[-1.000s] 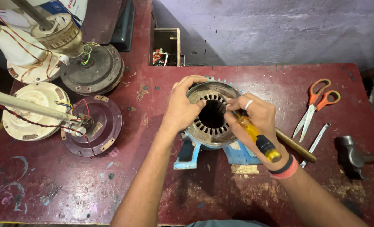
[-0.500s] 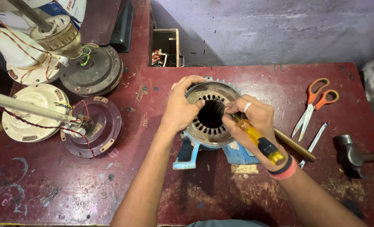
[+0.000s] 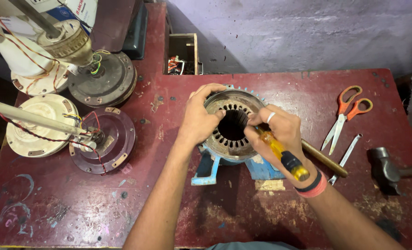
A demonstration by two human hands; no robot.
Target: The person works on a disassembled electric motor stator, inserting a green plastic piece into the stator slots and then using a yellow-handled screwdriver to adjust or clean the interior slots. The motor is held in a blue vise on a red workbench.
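Head view looks down on a slotted metal motor core point(image 3: 231, 125) sitting on a blue stand point(image 3: 208, 169) near the middle of a worn red table point(image 3: 76, 208). The screwdriver point(image 3: 282, 155), with its yellow and black handle, points into the slots on the core's right side; its tip is hidden behind the fingers, so a slip there could gouge a slot or jab the other hand, which sits close across the bore. The core could also turn or tip on its stand if the push gets too hard.

The left hand point(image 3: 199, 120) is curled over the core's left rim, gripping it. The right hand point(image 3: 280, 134) is closed around the screwdriver. Right of the core lie a wooden handle point(image 3: 324, 159), scissors point(image 3: 344, 115), a thin metal tool point(image 3: 347, 155) and a hammer point(image 3: 386, 169); fan motor parts point(image 3: 99, 139) lie to its left.
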